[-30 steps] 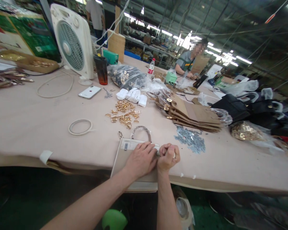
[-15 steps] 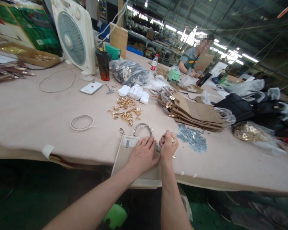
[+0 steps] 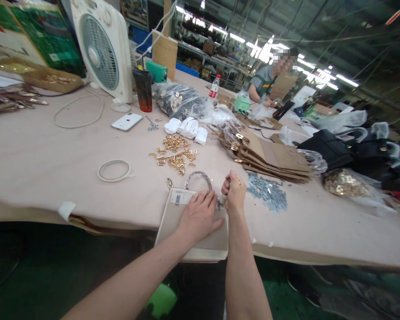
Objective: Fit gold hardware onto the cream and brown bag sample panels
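Note:
A beige bag piece (image 3: pixel 173 226) lies at the table's front edge, with a plastic-wrapped handle (image 3: pixel 199 174) arching from its far edge. A small metal plate (image 3: pixel 178 199) sits near its upper left corner. My left hand (image 3: pixel 198 215) is laid flat on the piece, fingers stretched. Above the piece's upper right corner, my right hand (image 3: pixel 234 191) is closed in a fist round a small tool with a pale handle (image 3: pixel 222 198); its kind is mostly hidden by the fingers. Just below that handle a dark metal fitting (image 3: pixel 219 205) shows on the piece.
Gold hardware (image 3: pixel 176 153), a tape roll (image 3: pixel 114 171) and a phone (image 3: pixel 126 122) lie beyond my left hand. Grey metal plates (image 3: pixel 266 191) and stacked brown bag pieces (image 3: pixel 270 160) are at right. A fan (image 3: pixel 100 53) stands far left. Another person (image 3: pixel 265 82) works across the table.
My right fist has risen slightly and shifted right, uncovering the dark fitting and more of the bag piece's right edge. My left hand stays pressed on the piece.

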